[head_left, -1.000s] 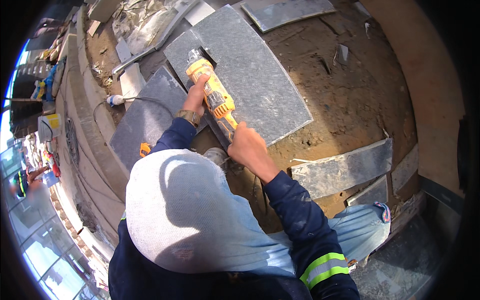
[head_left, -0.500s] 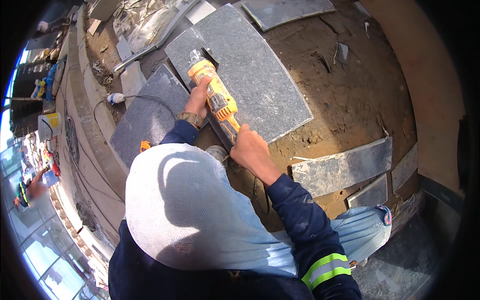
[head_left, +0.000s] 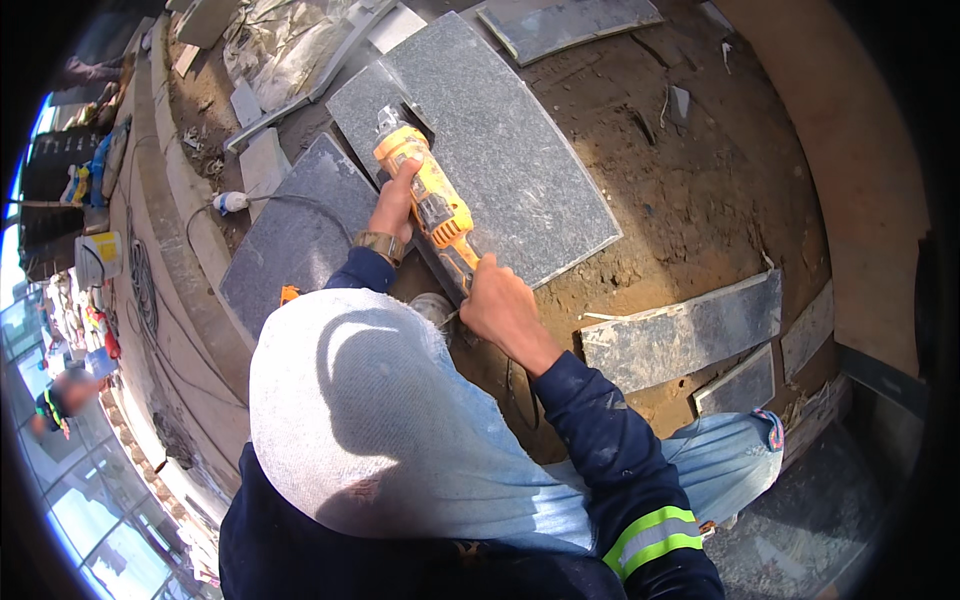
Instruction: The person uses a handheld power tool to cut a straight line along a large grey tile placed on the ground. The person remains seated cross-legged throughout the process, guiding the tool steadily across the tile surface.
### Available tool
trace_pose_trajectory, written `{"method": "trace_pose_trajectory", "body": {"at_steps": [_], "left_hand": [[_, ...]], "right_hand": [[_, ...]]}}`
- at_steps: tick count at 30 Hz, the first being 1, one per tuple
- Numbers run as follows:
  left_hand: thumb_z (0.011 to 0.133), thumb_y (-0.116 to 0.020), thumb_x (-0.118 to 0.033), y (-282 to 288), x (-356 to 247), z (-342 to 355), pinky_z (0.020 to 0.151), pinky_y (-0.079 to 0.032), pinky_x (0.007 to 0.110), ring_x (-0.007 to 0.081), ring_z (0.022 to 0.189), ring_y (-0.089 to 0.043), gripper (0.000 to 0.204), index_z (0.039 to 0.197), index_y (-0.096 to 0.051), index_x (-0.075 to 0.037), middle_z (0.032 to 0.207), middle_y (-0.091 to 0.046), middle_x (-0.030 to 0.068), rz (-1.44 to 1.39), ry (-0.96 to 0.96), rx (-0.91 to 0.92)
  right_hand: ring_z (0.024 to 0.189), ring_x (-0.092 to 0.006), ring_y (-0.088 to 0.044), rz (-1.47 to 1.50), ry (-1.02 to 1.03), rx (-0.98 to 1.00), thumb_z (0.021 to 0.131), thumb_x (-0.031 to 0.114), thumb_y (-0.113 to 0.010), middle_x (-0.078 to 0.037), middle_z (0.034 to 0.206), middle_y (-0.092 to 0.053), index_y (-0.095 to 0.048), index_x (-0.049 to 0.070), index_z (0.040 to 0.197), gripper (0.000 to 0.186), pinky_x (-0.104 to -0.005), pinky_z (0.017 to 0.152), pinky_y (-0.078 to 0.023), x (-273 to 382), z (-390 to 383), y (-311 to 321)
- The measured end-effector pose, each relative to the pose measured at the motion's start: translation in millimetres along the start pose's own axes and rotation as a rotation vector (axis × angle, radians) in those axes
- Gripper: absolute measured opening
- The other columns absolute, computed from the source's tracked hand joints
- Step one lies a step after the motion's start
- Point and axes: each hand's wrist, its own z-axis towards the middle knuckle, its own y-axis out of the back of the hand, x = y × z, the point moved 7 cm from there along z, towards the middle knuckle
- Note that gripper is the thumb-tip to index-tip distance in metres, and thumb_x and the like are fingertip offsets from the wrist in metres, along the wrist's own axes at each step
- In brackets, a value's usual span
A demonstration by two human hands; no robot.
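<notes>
Both my hands hold a yellow angle grinder (head_left: 433, 192) that lies slantwise over a grey stone slab (head_left: 520, 160). My left hand (head_left: 393, 203), with a watch at the wrist, is wrapped round the grinder's body behind its head. Around the rear handle my right hand (head_left: 500, 308) is closed. The grinder's metal head sits at a dark slit in the slab's left part; its disc is mostly hidden. Below the left forearm lies a second grey slab (head_left: 300, 225), with a dark cable running over it. My denim-covered knee (head_left: 370, 400) is close below the grinder.
A white-and-blue cable connector (head_left: 231, 202) rests left of the second slab. Cut stone pieces (head_left: 690, 330) lie on the soil at the right. Another slab (head_left: 570, 25) is at the top. A bucket (head_left: 98, 258) and a person (head_left: 65, 395) are far left.
The grinder and both hands stay nearly in place on the slab, with the view shifted very slightly. At the far left, the other person's arm and posture have changed a little.
</notes>
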Motion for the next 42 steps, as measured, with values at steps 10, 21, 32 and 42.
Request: {"method": "trace_pose_trajectory", "body": {"at_steps": [10,21,32,42], "left_hand": [[0.093,-0.06,-0.04,4,0,10,0.077,-0.056,0.035,0.0195,0.083,-0.068,0.042,0.113,-0.059,-0.003,0.095,-0.067,0.0074,0.027,0.02,0.031],[0.093,-0.059,-0.039,4,-3,17,0.078,-0.056,0.035,0.0188,0.083,-0.068,0.041,0.114,-0.06,-0.005,0.095,-0.068,0.0064,0.022,0.022,0.022],[0.092,-0.061,-0.04,0,2,2,0.079,-0.055,0.034,0.0187,0.085,-0.068,0.042,0.112,-0.061,-0.003,0.096,-0.069,0.0067,0.022,0.013,0.004],[0.089,-0.064,-0.04,2,4,-2,0.077,-0.053,0.034,0.0189,0.083,-0.067,0.046,0.112,-0.061,0.0,0.094,-0.068,0.0079,0.008,-0.002,-0.019]], "right_hand": [[0.09,-0.0445,-0.066,-0.013,-0.003,-0.013,0.078,0.005,-0.061,-0.027,0.093,-0.066,-0.052,-0.004,0.1,0.026,-0.052,0.08,-0.051,5,5,3],[0.09,-0.043,-0.066,-0.011,0.008,-0.03,0.077,0.005,-0.062,-0.026,0.091,-0.066,-0.052,-0.005,0.101,0.028,-0.0503,0.08,-0.051,8,11,5],[0.088,-0.0433,-0.067,-0.012,0.003,0.002,0.076,0.005,-0.063,-0.027,0.089,-0.066,-0.052,-0.005,0.1,0.028,-0.0507,0.078,-0.052,0,4,0],[0.085,-0.0441,-0.067,-0.021,0.019,-0.038,0.076,0.006,-0.064,-0.027,0.087,-0.066,-0.051,-0.003,0.097,0.027,-0.0515,0.076,-0.052,-4,-2,-1]]}}
